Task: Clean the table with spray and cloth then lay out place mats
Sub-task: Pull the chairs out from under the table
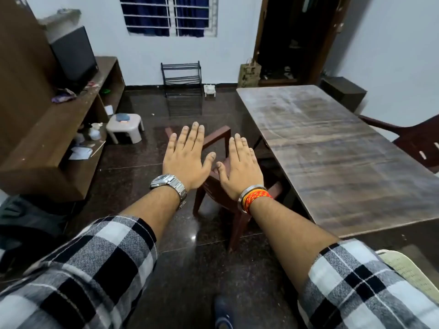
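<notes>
A long brown wooden table [332, 148] with a dull, streaked top stands on the right. Both my hands are stretched out flat, palms down, over the floor to the left of the table. My left hand [187, 157] holds nothing, fingers apart, with a metal watch on its wrist. My right hand [240, 167] is also spread and holds nothing, with a bangle and red thread on its wrist. A white spray bottle [94, 133] stands on the low shelf at the left. A pale woven mat [408, 271] shows at the bottom right edge.
A brown chair [221, 186] stands beneath my hands by the table's left side, another chair [418, 141] at the far right. A wooden TV unit [59, 129] fills the left. A white stool [124, 128] and a black rack [181, 84] stand on the dark floor.
</notes>
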Demonstrator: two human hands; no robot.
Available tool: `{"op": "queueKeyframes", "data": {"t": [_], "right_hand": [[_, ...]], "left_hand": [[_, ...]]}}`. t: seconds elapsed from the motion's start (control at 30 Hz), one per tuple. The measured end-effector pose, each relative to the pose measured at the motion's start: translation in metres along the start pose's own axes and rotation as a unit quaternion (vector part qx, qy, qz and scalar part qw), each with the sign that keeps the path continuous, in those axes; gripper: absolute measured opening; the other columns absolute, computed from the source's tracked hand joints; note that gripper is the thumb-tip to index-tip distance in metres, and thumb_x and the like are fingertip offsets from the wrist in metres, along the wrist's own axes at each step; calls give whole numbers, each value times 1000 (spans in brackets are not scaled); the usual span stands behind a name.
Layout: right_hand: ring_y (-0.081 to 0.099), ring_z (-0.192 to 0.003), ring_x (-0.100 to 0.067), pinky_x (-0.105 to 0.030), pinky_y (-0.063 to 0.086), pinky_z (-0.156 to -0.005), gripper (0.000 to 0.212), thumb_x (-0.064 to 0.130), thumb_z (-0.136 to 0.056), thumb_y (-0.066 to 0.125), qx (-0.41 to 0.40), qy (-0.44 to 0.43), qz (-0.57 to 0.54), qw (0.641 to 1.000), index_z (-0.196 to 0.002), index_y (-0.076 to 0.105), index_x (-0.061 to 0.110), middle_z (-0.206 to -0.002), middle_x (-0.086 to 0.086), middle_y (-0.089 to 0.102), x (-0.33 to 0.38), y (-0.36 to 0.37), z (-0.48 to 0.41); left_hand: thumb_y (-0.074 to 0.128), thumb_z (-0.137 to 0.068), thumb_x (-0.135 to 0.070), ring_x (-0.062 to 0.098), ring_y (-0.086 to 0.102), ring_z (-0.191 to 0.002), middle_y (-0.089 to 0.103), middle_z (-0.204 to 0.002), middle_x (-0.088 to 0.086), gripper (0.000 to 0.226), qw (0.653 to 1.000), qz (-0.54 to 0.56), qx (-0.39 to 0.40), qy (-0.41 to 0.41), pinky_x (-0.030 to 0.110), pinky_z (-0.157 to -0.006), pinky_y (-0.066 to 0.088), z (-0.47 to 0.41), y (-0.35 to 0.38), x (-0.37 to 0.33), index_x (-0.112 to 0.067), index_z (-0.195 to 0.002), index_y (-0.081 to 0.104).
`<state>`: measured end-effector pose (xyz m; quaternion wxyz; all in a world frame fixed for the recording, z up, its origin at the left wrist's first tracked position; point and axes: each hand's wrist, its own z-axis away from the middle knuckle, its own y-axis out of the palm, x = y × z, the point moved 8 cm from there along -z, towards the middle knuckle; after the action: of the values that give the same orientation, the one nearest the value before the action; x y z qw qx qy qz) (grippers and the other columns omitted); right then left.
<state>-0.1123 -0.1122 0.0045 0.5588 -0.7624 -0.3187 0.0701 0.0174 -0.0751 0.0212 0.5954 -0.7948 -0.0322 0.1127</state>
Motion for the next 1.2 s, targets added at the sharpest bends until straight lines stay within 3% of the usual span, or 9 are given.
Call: {"op": "queueKeyframes", "data": {"t": [0.17, 0.53, 0.77, 0.87, 0.97, 1.03, 1.07, 1.13, 1.2], "right_hand": [[2, -148, -24, -38, 6, -120, 73, 44, -95, 38, 41, 9, -14, 999, -152, 10, 6, -160, -12, 5, 15, 57, -33], [0, -148, -24, -36, 5, -120, 78, 52, -95, 31, 157, 64, 1, 986, -152, 5, 5, -160, -13, 2, -5, 169, -96], [18, -144, -28, -36, 15, -118, 79, 57, -93, 34, 211, 121, -5, 970, -149, 20, 3, -156, -16, 22, -10, 213, -104], [48, -123, -29, -39, 39, -102, 74, 64, -90, 30, 217, 153, 1, 964, -133, 46, 5, -132, -15, 52, -8, 211, -105], [61, -95, -32, -40, 47, -76, 82, 77, -85, 19, 239, 197, 48, 950, -102, 62, 10, -104, -13, 65, -8, 203, -103], [64, -88, -34, -38, 44, -68, 85, 81, -81, 18, 255, 236, 73, 935, -90, 65, 11, -96, -14, 68, -7, 203, -100], [64, -86, -34, -37, 42, -66, 86, 83, -80, 19, 260, 252, 80, 929, -87, 65, 11, -94, -13, 68, -7, 203, -98], [63, -81, -33, -36, 41, -64, 88, 86, -76, 20, 259, 291, 90, 917, -81, 65, 11, -90, -12, 68, -7, 203, -99], [61, -75, -31, -35, 42, -62, 92, 89, -73, 18, 250, 319, 111, 907, -78, 66, 11, -86, -11, 68, -6, 204, -104]], "left_hand": [[26, -107, -53, 18, -5, -160, -8, -174, -1, 74, 998, -19, 54, -6, 40, -126, -9, -29, 43, 47, -19, -165, -4], [22, -107, -54, 19, -5, -160, -8, -174, -2, 73, 985, -27, 156, 62, 41, -127, -9, -120, 138, 95, -20, -165, -5], [-9, -78, -70, 16, -3, -160, -2, -174, -6, 100, 963, -16, 219, 156, 40, -127, -7, -159, 196, 105, -23, -166, 0], [-7, -77, -76, 14, 2, -160, 4, -174, -8, 102, 942, -9, 256, 216, 41, -128, -4, -170, 215, 104, -27, -166, 7], [-2, -76, -82, 16, 25, -156, 34, -168, -6, 106, 922, -12, 269, 278, 44, -127, 11, -181, 224, 104, -29, -162, 31], [-4, -74, -91, 19, 55, -136, 66, -141, -2, 113, 908, -12, 259, 330, 41, -117, 32, -187, 225, 104, -30, -147, 56], [-9, -72, -94, 20, 66, -119, 76, -122, -2, 118, 904, -7, 246, 349, 38, -104, 43, -187, 223, 102, -30, -136, 66], [-10, -72, -94, 22, 73, -92, 79, -94, -2, 115, 901, 10, 218, 376, 33, -77, 52, -191, 218, 101, -30, -116, 75], [5, -80, -86, 24, 72, -87, 78, -91, 0, 96, 896, 24, 213, 390, 32, -67, 49, -197, 215, 102, -27, -109, 74]]}}
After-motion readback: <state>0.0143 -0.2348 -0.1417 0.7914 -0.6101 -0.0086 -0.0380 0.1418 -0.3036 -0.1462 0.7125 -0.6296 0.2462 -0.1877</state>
